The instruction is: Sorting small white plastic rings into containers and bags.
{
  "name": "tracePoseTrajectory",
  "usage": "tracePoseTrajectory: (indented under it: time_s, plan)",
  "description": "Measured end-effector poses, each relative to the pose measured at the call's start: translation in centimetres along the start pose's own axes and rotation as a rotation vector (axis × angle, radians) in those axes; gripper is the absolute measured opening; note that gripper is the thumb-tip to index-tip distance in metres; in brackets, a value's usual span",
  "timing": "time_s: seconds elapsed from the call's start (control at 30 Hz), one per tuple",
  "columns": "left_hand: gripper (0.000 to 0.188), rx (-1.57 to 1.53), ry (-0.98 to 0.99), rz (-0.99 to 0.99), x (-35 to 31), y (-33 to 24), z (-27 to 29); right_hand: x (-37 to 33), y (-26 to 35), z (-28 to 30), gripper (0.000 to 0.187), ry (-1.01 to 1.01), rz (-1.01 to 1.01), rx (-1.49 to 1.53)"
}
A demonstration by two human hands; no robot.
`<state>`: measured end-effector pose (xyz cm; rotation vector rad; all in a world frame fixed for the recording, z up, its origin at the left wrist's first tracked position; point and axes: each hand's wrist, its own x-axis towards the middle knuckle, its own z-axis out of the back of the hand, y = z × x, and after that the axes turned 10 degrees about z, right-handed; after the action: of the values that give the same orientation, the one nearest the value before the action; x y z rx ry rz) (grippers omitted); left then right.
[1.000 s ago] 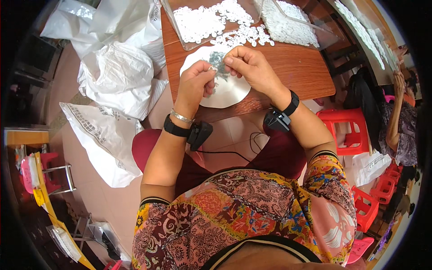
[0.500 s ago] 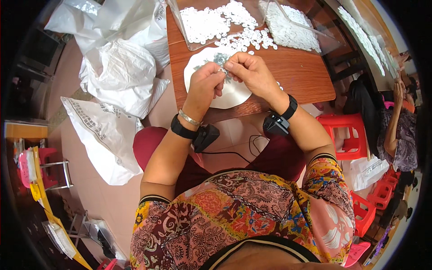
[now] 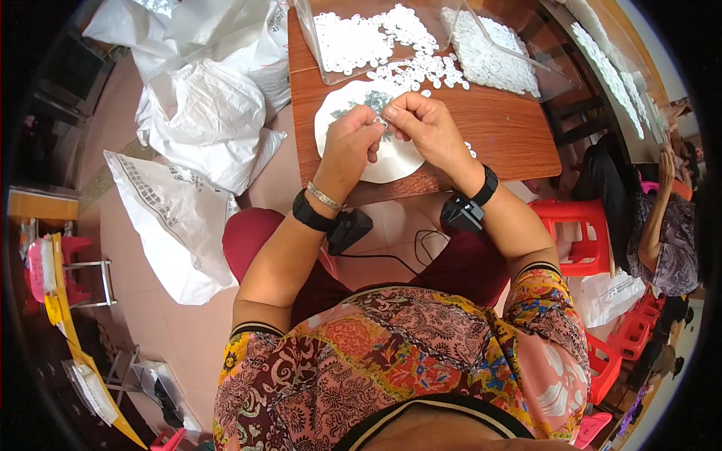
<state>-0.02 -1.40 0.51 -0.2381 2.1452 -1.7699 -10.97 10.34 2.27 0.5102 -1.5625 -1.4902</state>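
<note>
Above a round white plate (image 3: 398, 167) with a wavy rim, my two hands meet fingertip to fingertip. My left hand (image 3: 352, 143) pinches a small white ring-shaped piece (image 3: 381, 122) between thumb and forefinger. Closed in a pinch beside it, my right hand (image 3: 427, 129) has its fingertips at the piece; whatever they grip is too small to make out. A heap of tiny dark grey parts (image 3: 374, 98) lies on the plate, partly hidden behind my fingers. Loose white ring pieces (image 3: 421, 71) are scattered on the wooden table (image 3: 511, 124) just beyond the plate.
A clear tub (image 3: 353, 43) of white pieces lies at the far edge, with another heap of white pieces (image 3: 496, 64) to its right. White sacks (image 3: 199, 128) stand on the floor at left. A red stool (image 3: 575, 233) and another person (image 3: 665, 233) are at right.
Both hands remain together over the plate, with slight finger movement. The white piece shows more clearly between the fingertips. The whole view has shifted slightly.
</note>
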Motion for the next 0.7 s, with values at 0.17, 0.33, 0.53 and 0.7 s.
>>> tracePoseTrajectory:
  time_s: [0.17, 0.33, 0.53, 0.7]
  plan:
    - [0.015, 0.032, -0.021, -0.03, 0.1, 0.4, -0.2, -0.2, -0.4, -0.3, 0.019, -0.015, 0.007, 0.001]
    - [0.018, -0.025, -0.069, -0.036, 0.2, 0.8, -0.6, -0.6, -0.7, -0.6, 0.019, -0.045, 0.042, -0.008]
    - [0.019, 0.091, -0.097, -0.085, 0.5, 1.3, -0.2, -0.4, -0.9, -0.2, 0.02, -0.018, 0.07, -0.212]
    - [0.017, 0.1, -0.088, -0.065, 0.8, 0.8, 0.0, 0.4, -0.5, 1.3, 0.02, 0.044, -0.025, -0.11]
